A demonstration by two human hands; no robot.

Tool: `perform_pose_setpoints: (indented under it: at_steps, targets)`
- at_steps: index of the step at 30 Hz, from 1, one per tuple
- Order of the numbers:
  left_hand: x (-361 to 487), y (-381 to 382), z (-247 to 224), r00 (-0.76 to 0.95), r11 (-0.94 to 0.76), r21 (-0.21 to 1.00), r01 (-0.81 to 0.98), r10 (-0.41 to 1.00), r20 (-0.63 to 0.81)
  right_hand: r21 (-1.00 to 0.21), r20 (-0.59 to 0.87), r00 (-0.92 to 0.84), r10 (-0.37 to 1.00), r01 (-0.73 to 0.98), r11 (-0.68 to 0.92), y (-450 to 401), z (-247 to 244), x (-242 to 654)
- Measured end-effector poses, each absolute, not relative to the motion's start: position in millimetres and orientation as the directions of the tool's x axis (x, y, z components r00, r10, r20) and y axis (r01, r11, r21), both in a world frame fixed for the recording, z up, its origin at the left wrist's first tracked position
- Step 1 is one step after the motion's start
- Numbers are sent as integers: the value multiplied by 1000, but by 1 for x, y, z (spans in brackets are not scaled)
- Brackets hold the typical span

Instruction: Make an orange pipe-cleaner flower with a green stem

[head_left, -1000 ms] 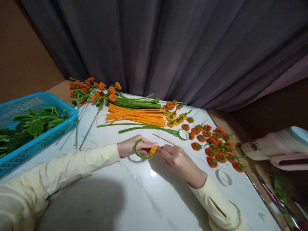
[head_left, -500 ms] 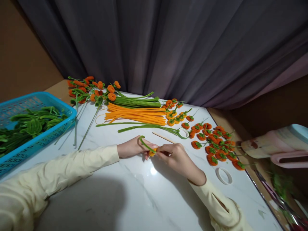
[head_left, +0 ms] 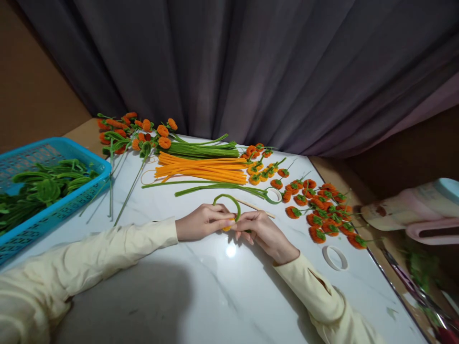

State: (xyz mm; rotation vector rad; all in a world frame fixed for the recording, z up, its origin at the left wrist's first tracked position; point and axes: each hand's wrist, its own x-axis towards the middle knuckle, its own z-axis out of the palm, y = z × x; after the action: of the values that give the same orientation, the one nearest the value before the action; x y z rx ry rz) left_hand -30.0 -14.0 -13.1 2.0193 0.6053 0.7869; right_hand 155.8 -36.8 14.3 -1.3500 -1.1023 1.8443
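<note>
Between my two hands, just over the white marbled table, is a small yellow-orange pipe-cleaner pumpkin [head_left: 226,229], mostly covered by fingers. My left hand [head_left: 201,222] is closed around it from the left. A green pipe cleaner [head_left: 238,206] arches up from it in a loop, and my right hand [head_left: 263,234] pinches this pipe cleaner close to the pumpkin. Behind my hands lies a thin wooden stick [head_left: 254,208], partly hidden. Farther back are loose green pipe cleaners [head_left: 215,188] and a bundle of orange pipe cleaners [head_left: 201,167].
On the left stands a blue basket [head_left: 103,173] of green pieces. Orange pumpkins [head_left: 317,234] with green tops lie at right, by a white tape roll [head_left: 335,258]. A green tape roll [head_left: 274,195] is behind. A large cup [head_left: 409,210] and scissors [head_left: 405,282] are past the right edge.
The green pipe cleaner has gone from a leftward curl to an upright loop bending to the right. My right hand has turned slightly, fingers now lower, and my left fingers cover more of the pumpkin.
</note>
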Motion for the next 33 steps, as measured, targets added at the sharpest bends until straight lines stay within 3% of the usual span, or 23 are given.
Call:
perform_pose_setpoints:
  at_steps: [5,9,13,19,27,33]
  targets:
    - [-32,-15,-15,693,-627,774,88,597,405,-736,-564,-398,723,-155,-659,-36,8,159]
    - [-32,-12,-15,665,-602,794,89,629,403,-722,-584,-433,687,-109,-683,-35,10,162]
    - [-29,-9,-14,625,-464,879,105,719,304,-807,-509,-442,739,-55,-588,-35,14,164]
    - [-24,-18,-16,468,-112,965,238,884,-13,-874,-455,-353,818,1,-486,-39,8,155]
    - [-19,-33,-19,335,-77,946,315,941,-35,-897,-385,-261,885,-120,-425,-50,-1,138]
    - [-20,-22,-17,446,42,992,122,890,-93,-836,-447,-378,811,-145,-529,-43,2,149]
